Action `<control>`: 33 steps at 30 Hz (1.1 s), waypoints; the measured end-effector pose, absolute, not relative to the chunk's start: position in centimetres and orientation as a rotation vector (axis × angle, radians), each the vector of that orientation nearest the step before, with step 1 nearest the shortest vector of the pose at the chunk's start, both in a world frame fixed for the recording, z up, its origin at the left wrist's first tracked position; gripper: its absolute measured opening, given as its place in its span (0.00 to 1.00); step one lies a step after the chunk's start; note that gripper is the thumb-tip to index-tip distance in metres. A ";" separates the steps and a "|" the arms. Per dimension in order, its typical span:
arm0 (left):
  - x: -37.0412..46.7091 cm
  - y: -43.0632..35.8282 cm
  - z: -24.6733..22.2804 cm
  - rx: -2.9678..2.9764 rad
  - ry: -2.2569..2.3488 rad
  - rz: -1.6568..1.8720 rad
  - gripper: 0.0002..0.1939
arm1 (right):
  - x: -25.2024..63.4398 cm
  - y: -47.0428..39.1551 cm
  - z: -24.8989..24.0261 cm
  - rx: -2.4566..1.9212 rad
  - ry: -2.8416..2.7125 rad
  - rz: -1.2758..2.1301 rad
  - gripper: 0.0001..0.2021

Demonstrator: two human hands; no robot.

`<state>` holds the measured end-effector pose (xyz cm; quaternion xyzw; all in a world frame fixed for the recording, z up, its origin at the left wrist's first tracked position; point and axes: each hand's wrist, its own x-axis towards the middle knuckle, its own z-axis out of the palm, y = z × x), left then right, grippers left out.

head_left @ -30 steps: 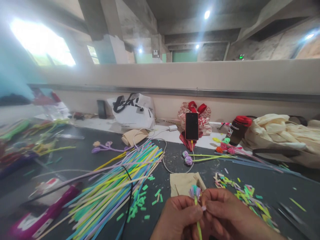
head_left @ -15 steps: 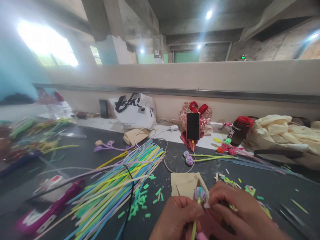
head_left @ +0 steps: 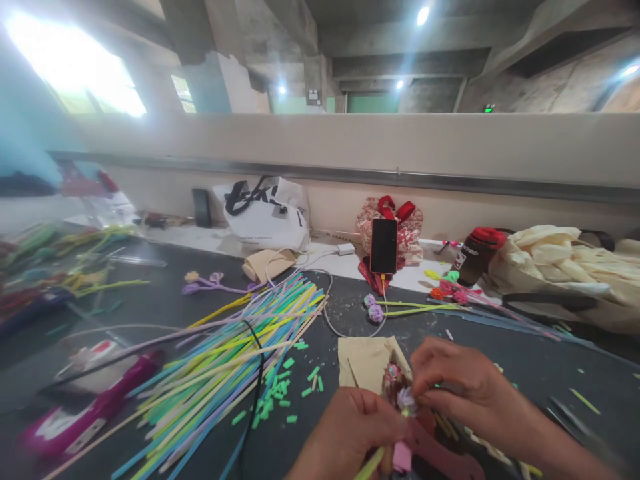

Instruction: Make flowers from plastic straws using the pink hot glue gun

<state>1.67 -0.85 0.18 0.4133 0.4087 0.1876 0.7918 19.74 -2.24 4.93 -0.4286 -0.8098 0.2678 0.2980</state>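
At the bottom centre, my left hand (head_left: 347, 430) is closed on a yellow-green stem (head_left: 371, 464). Its fingertips meet just below a small purple flower head (head_left: 406, 400). My right hand (head_left: 450, 380) pinches at the right side of that flower head, thumb and index finger together. Behind the fingers lies a beige cloth (head_left: 367, 357) with a thin pointed tool on it. A reddish-brown piece (head_left: 443, 453) and a pink piece (head_left: 402, 457) are under the hands, partly hidden.
Coloured fuzzy stems (head_left: 240, 367) spread on the left, with green cut bits (head_left: 275, 393) beside them. A magenta tool (head_left: 95, 407) lies far left. A phone (head_left: 384, 245) leans on a patterned bag. Finished flowers (head_left: 374, 310) and a dark bottle (head_left: 475, 257) are behind.
The flower head has tilted and dropped lower between my fingers, and the stem now slants to the left. My right hand has shifted slightly up and left. The whole view has moved a little.
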 end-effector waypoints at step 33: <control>1.8 -1.3 1.0 0.953 0.954 0.394 0.06 | 19.7 -2.4 6.1 -1.174 -2.657 0.327 0.08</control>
